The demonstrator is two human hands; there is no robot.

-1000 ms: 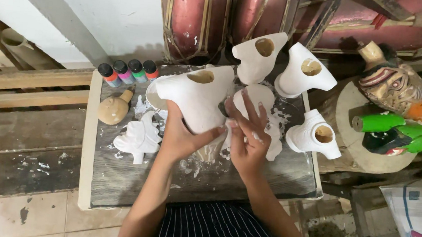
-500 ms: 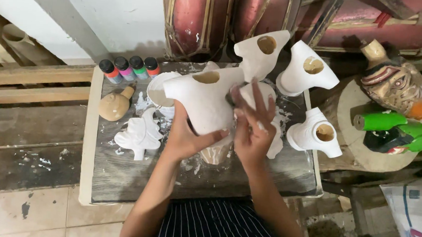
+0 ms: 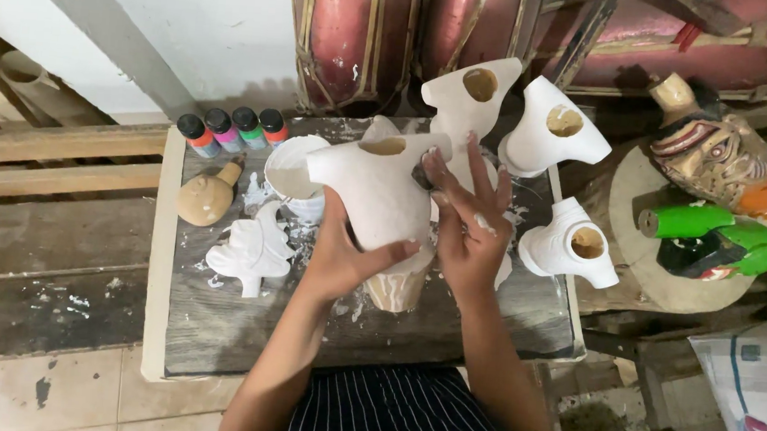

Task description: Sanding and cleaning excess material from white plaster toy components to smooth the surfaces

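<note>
The left hand (image 3: 344,258) is gripping a white mask (image 3: 383,193) from below, lifting it above the worktop (image 3: 214,321). The right hand (image 3: 468,221) is pressing spread fingers against the mask's right side. Left of the mask are sitting a cup (image 3: 294,178) and four paint bottles (image 3: 232,130).

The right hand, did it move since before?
Yes. The right hand slid up along the white mask, away from the table's near edge, toward the white pieces behind.
</note>
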